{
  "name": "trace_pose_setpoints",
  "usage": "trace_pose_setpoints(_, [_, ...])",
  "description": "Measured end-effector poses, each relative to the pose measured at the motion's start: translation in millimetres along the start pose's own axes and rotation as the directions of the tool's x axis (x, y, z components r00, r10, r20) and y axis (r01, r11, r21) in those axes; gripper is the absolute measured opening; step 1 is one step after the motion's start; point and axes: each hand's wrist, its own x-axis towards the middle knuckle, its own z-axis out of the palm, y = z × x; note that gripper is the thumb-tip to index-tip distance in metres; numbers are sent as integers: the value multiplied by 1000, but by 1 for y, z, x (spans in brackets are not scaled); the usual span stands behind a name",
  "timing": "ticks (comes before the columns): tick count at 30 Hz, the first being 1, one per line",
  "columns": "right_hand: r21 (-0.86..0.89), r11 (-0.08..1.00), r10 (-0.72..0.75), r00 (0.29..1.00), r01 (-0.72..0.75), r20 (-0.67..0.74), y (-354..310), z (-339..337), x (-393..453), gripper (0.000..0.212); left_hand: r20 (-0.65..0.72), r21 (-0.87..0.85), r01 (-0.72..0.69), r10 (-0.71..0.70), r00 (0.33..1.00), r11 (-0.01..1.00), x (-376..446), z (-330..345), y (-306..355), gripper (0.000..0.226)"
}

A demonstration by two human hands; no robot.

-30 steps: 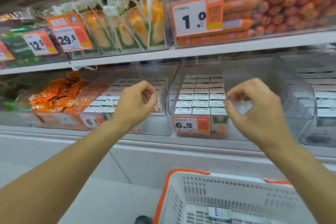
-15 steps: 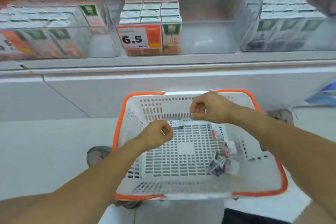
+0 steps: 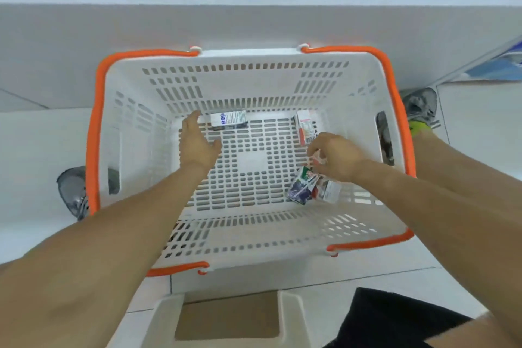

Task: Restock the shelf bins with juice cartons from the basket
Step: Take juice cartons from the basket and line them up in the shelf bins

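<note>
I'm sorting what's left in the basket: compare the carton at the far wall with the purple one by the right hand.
The far-wall carton lies flat and shows white print; the purple carton is tilted and dark. The left hand reaches toward the first; the right hand hangs over the second. Both lie in the basket.

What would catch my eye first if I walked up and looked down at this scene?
The big white basket with orange handles fills the middle of the view, standing on the pale floor. Both bare arms reach into it: the left hand is spread open beside a carton lying at the far wall, while the right hand curls over the cartons near the right side. Only a few cartons lie on the slotted bottom.
</note>
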Motion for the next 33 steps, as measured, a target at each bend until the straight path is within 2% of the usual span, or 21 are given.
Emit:
trace_pose_setpoints(3, [-141, 989, 28, 998, -35, -54, 5, -2, 5, 47, 45, -97, -12, 16, 999, 995, 16, 11, -1, 71])
trace_pose_setpoints(5, [-198, 977, 79, 997, -79, -7, 9, 0, 2, 57, 19, -79, -16, 18, 1000, 997, 22, 17, -2, 58])
trace_pose_setpoints(7, [-184, 975, 141, 987, -124, 79, 10, 1, -1, 60, -24, -61, -6, 5, 1000, 998, 25, 19, -2, 44])
trace_pose_setpoints(9, [-144, 977, 174, 978, -157, 117, 7, 3, -1, 59, -22, -45, -25, 24, 999, 999, 24, 17, -2, 35])
trace_pose_setpoints(14, [36, 962, 269, 962, -271, 46, -1, -4, -6, 53, 108, -11, -33, 34, 994, 999, 7, -1, 3, 34])
trace_pose_setpoints(18, [240, 920, 317, 948, -309, 4, -16, -34, -15, 50, 275, -122, 114, -77, 958, 986, -6, -34, 24, 32])
trace_pose_setpoints(20, [386, 879, 285, 958, -279, 43, -30, -57, -22, 43, 399, -198, 184, -92, 912, 963, -12, -56, 40, 37])
trace_pose_setpoints(22, [542, 811, 186, 975, -221, 120, -49, -86, -36, 38, 504, -237, 225, -78, 860, 945, -19, -82, 63, 42])
trace_pose_setpoints(25, [615, 785, 18, 995, -72, 93, -81, -135, -59, 42, 594, -293, 182, 29, 804, 939, -33, -126, 109, 42])
trace_pose_setpoints(27, [607, 793, -36, 999, 42, -22, -103, -166, -74, 39, 590, -299, 79, 119, 799, 951, -47, -159, 142, 39])
trace_pose_setpoints(29, [608, 779, -84, 987, 151, -138, -122, -194, -87, 31, 534, -297, -24, 187, 824, 954, -63, -190, 173, 42])
trace_pose_setpoints(31, [667, 705, -128, 969, 239, -212, -137, -215, -98, 25, 474, -352, -64, 237, 848, 934, -75, -216, 201, 47])
trace_pose_setpoints(33, [757, 577, -142, 951, 305, -275, -147, -230, -104, 23, 433, -397, -104, 286, 855, 912, -88, -239, 230, 36])
